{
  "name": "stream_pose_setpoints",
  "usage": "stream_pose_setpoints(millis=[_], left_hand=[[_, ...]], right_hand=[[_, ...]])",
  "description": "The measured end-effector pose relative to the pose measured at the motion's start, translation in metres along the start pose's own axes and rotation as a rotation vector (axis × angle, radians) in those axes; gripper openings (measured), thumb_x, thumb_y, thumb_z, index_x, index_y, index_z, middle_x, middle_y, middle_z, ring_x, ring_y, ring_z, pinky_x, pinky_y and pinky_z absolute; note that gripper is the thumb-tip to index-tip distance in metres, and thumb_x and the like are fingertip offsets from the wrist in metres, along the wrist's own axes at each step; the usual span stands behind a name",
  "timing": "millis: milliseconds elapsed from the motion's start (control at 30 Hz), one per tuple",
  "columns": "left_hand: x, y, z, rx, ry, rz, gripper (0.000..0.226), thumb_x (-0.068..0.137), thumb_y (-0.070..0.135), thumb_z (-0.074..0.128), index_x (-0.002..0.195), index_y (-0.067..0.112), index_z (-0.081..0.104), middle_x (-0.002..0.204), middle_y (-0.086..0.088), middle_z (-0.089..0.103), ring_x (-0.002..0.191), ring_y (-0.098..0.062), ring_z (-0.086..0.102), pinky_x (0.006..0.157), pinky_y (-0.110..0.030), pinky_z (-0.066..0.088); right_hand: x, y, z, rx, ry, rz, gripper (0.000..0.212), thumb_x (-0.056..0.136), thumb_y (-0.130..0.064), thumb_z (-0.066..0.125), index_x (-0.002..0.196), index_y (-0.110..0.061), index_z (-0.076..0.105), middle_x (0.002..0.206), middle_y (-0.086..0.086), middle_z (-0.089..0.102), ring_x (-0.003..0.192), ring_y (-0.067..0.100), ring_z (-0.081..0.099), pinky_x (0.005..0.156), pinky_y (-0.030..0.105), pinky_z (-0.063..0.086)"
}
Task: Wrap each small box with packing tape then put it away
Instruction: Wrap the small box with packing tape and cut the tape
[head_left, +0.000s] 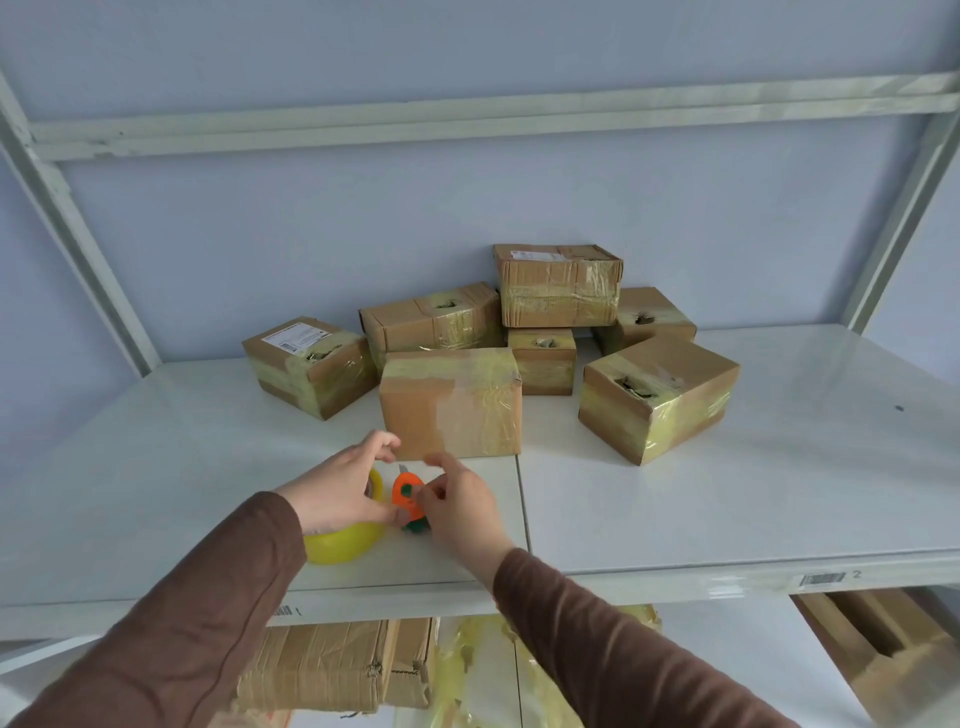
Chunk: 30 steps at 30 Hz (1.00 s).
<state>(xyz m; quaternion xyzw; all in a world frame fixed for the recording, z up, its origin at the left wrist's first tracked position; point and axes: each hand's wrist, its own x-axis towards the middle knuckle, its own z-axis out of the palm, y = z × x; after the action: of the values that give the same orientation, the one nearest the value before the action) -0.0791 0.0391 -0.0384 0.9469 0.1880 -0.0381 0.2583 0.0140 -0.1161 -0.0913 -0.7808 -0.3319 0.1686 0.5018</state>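
Near the shelf's (727, 519) front edge, the left hand (340, 493) rests on the yellow tape roll (343, 543), its fingers curled above it. Just beside, the right hand (460, 512) pinches the orange cutter (407, 493). The nearest taped box (451, 402) stands just beyond the fingertips. Six more boxes (558, 283) cluster toward the back edge; bare shelf lies on both sides.
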Motion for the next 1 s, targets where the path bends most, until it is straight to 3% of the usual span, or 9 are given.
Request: stream_pose_setpoints(millis=[67,167,267,400,500,633,733,833,1000], left_hand=[[-0.001,0.002,-0.012,-0.080,-0.027,0.038,0.099,0.077,0.055,0.083,0.155,0.037,0.025,0.147,0.018,0.038,0.137,-0.006,0.041,0.110,-0.027,0.033],[0.009,0.007,-0.033,-0.148,0.287,0.178,0.049,0.093,0.033,0.073,0.139,0.034,0.054,0.139,0.014,0.055,0.133,-0.004,0.049,0.115,-0.034,0.037],[0.035,0.026,-0.045,-0.019,0.550,0.282,0.032,0.104,0.030,0.055,0.135,0.025,0.062,0.134,0.009,0.057,0.128,-0.013,0.051,0.110,-0.038,0.041],[0.076,0.042,-0.044,0.230,0.439,0.113,0.051,0.109,0.049,0.029,0.157,0.033,0.038,0.165,0.002,0.031,0.154,-0.028,0.022,0.123,-0.042,0.018],[0.093,0.042,-0.035,0.233,0.229,-0.014,0.058,0.107,0.059,0.013,0.162,0.041,0.017,0.172,0.001,0.002,0.158,-0.033,-0.006,0.127,-0.048,0.002],[0.097,0.039,-0.025,0.158,0.225,-0.044,0.058,0.107,0.058,0.019,0.162,0.040,0.018,0.172,-0.004,-0.002,0.156,-0.041,0.000,0.126,-0.047,0.004],[0.090,0.045,-0.027,-0.183,0.285,-0.081,0.070,0.104,0.052,0.048,0.163,0.036,0.015,0.171,-0.002,-0.017,0.158,-0.029,0.003,0.126,-0.044,0.013],[0.074,0.055,-0.025,-0.663,0.302,-0.111,0.112,0.089,0.036,0.080,0.163,0.039,-0.004,0.172,0.000,-0.002,0.156,-0.022,0.016,0.117,-0.036,0.024],[0.055,0.070,0.009,-1.108,0.426,-0.004,0.105,0.076,0.049,0.084,0.158,0.039,0.020,0.160,0.004,0.034,0.147,-0.018,0.034,0.119,-0.040,0.028]], right_hand=[[0.005,-0.007,-0.022,-0.129,0.058,-0.098,0.022,0.099,-0.026,0.061,0.119,-0.018,0.068,0.101,-0.001,0.075,0.091,0.017,0.068,0.078,0.029,0.051],[0.017,-0.017,-0.067,-0.146,0.358,-0.372,0.012,0.101,-0.017,0.058,0.101,-0.015,0.070,0.092,-0.001,0.072,0.083,0.018,0.063,0.073,0.034,0.051],[0.048,-0.028,-0.103,-0.322,0.513,-0.534,0.026,0.103,-0.017,0.053,0.125,-0.011,0.065,0.119,0.004,0.065,0.110,0.022,0.054,0.091,0.033,0.044],[0.090,-0.035,-0.114,-0.680,0.072,-0.360,0.055,0.111,-0.041,0.029,0.160,-0.018,0.030,0.167,0.004,0.028,0.156,0.022,0.019,0.126,0.048,0.018],[0.103,-0.026,-0.110,-0.833,-0.097,-0.291,0.060,0.110,-0.047,0.017,0.163,-0.018,0.022,0.171,0.003,0.017,0.158,0.022,0.009,0.125,0.052,0.010],[0.106,-0.018,-0.110,-0.867,-0.132,-0.271,0.060,0.109,-0.050,0.015,0.162,-0.023,0.019,0.171,-0.002,0.013,0.159,0.025,0.003,0.123,0.058,0.010],[0.100,-0.025,-0.107,-0.754,-0.190,-0.140,0.056,0.110,-0.047,0.024,0.162,-0.026,0.019,0.172,0.000,0.000,0.157,0.035,-0.010,0.122,0.065,0.006],[0.087,-0.028,-0.114,-0.456,-0.109,-0.083,0.067,0.107,-0.034,0.050,0.164,-0.027,0.014,0.171,0.005,-0.010,0.156,0.041,0.003,0.126,0.053,0.017],[0.050,-0.011,-0.146,0.410,0.271,-0.045,0.064,0.098,-0.040,0.064,0.155,-0.030,0.037,0.155,-0.007,0.042,0.143,0.013,0.039,0.111,0.032,0.038]])
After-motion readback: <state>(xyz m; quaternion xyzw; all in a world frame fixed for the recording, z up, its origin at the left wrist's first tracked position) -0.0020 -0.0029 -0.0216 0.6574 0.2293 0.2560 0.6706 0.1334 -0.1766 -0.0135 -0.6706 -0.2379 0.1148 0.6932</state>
